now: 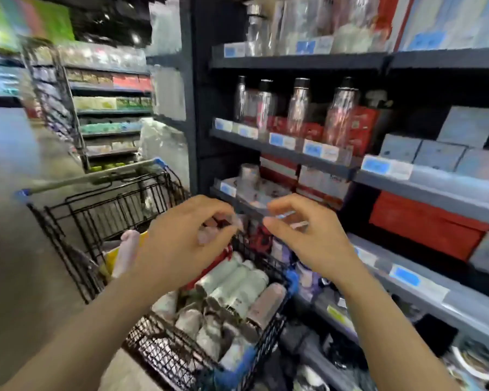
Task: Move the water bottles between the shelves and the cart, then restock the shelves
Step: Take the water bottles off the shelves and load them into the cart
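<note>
Above the cart [102,210], both hands hover empty, fingers loosely curled.
Water bottles [232,283] lie below them, apparently pointing up-right toward the shelves [283,149]; left hand [187,238] nearer than right hand [308,238].

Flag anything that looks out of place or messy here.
Bottles lie jumbled on their sides in the cart rather than standing. The steel bottles on the shelf stand upright. The blurred picture shows no spill or damage.

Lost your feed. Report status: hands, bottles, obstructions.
Left hand and right hand loosely curled, empty, above cart. Bottles lying piled in cart; steel ones upright on shelf. Nothing blocking.
</note>
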A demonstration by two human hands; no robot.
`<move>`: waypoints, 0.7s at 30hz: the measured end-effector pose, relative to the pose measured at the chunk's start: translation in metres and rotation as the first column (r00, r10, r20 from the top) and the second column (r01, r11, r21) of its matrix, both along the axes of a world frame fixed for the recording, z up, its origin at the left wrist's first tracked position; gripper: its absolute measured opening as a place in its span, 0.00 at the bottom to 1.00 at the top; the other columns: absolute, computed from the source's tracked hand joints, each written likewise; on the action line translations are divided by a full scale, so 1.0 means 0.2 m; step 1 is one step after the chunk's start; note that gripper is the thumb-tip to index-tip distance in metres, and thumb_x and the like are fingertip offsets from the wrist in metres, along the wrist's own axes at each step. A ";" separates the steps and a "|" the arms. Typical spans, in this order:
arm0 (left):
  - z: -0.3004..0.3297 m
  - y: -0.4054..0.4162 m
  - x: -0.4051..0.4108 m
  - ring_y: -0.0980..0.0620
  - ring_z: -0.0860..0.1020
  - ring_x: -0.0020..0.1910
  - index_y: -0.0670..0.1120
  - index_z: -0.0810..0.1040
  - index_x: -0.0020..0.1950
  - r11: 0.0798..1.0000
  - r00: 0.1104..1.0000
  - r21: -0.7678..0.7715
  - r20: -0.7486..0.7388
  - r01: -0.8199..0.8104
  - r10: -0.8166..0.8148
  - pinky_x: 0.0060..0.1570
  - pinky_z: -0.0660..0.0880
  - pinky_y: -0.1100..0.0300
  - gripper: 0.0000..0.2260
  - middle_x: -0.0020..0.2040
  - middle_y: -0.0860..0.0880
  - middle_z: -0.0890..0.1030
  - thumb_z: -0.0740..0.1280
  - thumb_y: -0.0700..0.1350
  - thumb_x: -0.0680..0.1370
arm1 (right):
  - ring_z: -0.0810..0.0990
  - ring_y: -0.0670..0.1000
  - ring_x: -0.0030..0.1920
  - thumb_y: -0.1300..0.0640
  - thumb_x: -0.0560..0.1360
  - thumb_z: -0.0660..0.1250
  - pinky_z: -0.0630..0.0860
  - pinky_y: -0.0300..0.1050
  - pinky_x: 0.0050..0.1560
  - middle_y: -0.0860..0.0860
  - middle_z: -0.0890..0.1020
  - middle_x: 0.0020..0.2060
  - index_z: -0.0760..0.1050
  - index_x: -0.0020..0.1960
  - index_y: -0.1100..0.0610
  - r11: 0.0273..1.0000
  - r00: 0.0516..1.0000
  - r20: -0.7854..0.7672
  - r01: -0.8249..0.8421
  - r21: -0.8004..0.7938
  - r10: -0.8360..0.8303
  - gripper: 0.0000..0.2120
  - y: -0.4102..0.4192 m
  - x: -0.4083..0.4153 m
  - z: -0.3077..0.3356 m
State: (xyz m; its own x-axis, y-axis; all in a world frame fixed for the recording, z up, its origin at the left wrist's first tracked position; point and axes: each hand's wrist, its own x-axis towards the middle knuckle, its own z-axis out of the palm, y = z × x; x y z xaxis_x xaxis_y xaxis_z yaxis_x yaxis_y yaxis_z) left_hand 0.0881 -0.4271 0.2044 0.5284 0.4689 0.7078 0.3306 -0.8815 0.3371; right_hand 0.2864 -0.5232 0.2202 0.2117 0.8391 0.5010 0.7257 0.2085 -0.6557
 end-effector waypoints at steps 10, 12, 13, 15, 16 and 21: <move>-0.62 0.35 -0.54 0.57 0.79 0.41 0.60 0.72 0.55 0.933 0.944 -0.254 -0.274 -0.255 0.184 0.37 0.77 0.58 0.12 0.46 0.59 0.79 0.59 0.61 0.74 | 0.78 0.36 0.41 0.52 0.74 0.71 0.71 0.28 0.40 0.39 0.81 0.44 0.77 0.46 0.43 0.850 0.954 -0.292 -0.101 -0.516 -0.064 0.05 0.44 -0.38 -0.89; -0.70 0.50 -0.59 0.57 0.79 0.41 0.59 0.77 0.54 0.920 0.936 -0.289 -0.307 -0.265 0.173 0.36 0.76 0.59 0.13 0.46 0.58 0.79 0.59 0.60 0.75 | 0.79 0.37 0.44 0.50 0.73 0.71 0.71 0.31 0.42 0.39 0.81 0.46 0.78 0.49 0.44 0.824 0.942 -0.321 -0.102 -0.557 -0.100 0.05 0.57 -0.41 -0.98; -0.74 0.58 -0.60 0.58 0.79 0.42 0.57 0.79 0.53 0.913 0.933 -0.310 -0.321 -0.265 0.161 0.37 0.77 0.58 0.14 0.47 0.59 0.80 0.60 0.60 0.75 | 0.79 0.38 0.45 0.50 0.74 0.70 0.72 0.34 0.44 0.39 0.81 0.47 0.78 0.50 0.44 0.821 0.936 -0.331 -0.093 -0.563 -0.121 0.05 0.64 -0.41 -1.01; -0.82 0.76 -0.62 0.60 0.79 0.43 0.55 0.80 0.53 0.889 0.931 -0.372 -0.337 -0.266 0.137 0.40 0.79 0.56 0.15 0.47 0.60 0.79 0.60 0.60 0.75 | 0.79 0.40 0.47 0.50 0.75 0.70 0.72 0.36 0.45 0.39 0.81 0.47 0.78 0.50 0.44 0.825 0.918 -0.359 -0.067 -0.561 -0.170 0.04 0.80 -0.42 -1.07; -0.85 0.85 -0.63 0.61 0.78 0.43 0.56 0.80 0.53 0.871 0.931 -0.411 -0.343 -0.269 0.125 0.41 0.79 0.55 0.15 0.47 0.61 0.79 0.60 0.61 0.74 | 0.78 0.40 0.47 0.51 0.75 0.70 0.72 0.35 0.45 0.39 0.80 0.47 0.77 0.49 0.43 0.826 0.908 -0.372 -0.054 -0.562 -0.194 0.04 0.88 -0.43 -1.09; -0.96 1.21 -0.70 0.60 0.77 0.45 0.54 0.81 0.54 0.811 0.901 -0.505 -0.430 -0.296 0.061 0.45 0.78 0.55 0.20 0.48 0.59 0.79 0.58 0.63 0.74 | 0.79 0.41 0.48 0.51 0.74 0.70 0.70 0.32 0.42 0.40 0.80 0.46 0.76 0.50 0.45 0.774 0.895 -0.348 -0.004 -0.634 -0.280 0.06 1.22 -0.51 -1.20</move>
State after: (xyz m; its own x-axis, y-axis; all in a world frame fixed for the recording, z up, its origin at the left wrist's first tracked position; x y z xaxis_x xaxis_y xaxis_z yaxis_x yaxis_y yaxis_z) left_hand -0.0526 -0.1856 0.0123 0.5621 0.8244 0.0661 0.6656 -0.4984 0.5555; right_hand 0.1852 -0.2789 -0.0203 0.4099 0.8745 -0.2591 0.3553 -0.4148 -0.8377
